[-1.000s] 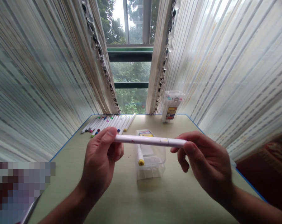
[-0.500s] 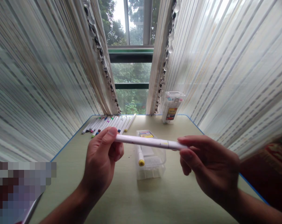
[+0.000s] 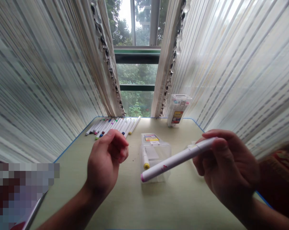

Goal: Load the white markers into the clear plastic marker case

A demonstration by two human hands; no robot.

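My right hand grips one end of a long white marker, whose pink-tipped free end points down and left over a clear plastic box. One marker with a yellow cap lies inside that box. My left hand hovers to the left of the box, fingers loosely curled with nothing in them.
A row of several white markers lies at the far left of the pale green table. A second clear marker case stands upright at the back right by the window. Striped curtains hang close on both sides.
My left hand has let go of the marker. My right hand has swung it from level to tilted, its free end now low over the box.
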